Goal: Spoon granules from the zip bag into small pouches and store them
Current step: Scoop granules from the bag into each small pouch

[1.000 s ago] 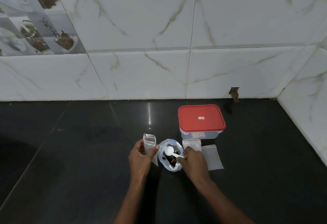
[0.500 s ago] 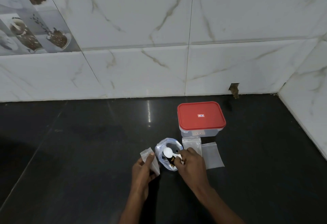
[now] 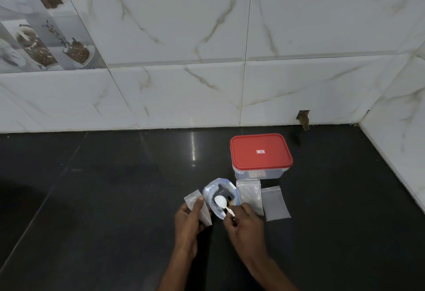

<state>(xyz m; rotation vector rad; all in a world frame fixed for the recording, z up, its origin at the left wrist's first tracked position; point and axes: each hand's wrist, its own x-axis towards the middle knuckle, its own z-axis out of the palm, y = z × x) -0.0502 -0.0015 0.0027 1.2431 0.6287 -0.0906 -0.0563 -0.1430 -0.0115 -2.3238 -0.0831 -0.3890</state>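
Holding a small clear plastic pouch (image 3: 197,206) tilted up off the glossy black stone worktop (image 3: 103,198), the left hand (image 3: 187,224) had its grip closed on it, thumb laid along the front face and fingers curled behind. This pouch sat at nine o'clock of the clear blue-edged zip bag (image 3: 210,193), just beside it. The bag stood on the worktop with its mouth gaping, and a few dark granules (image 3: 229,198) showed inside, toward its four o'clock edge. The right hand (image 3: 245,224), at five o'clock of the bag, pinched the handle of a white plastic spoon (image 3: 221,201) in a narrow grip. The spoon's round bowl lay over the open mouth; whether it carried any granules could not be told. Two more flat pouches lay at three o'clock of the bag: the nearer flat pouch (image 3: 249,196) just beside it, the farther flat pouch (image 3: 274,203) next along. A clear rectangular plastic box with a red lid (image 3: 261,152) stood at one o'clock, lid on, between the pouches and the white marble-patterned tiled wall (image 3: 184,37).
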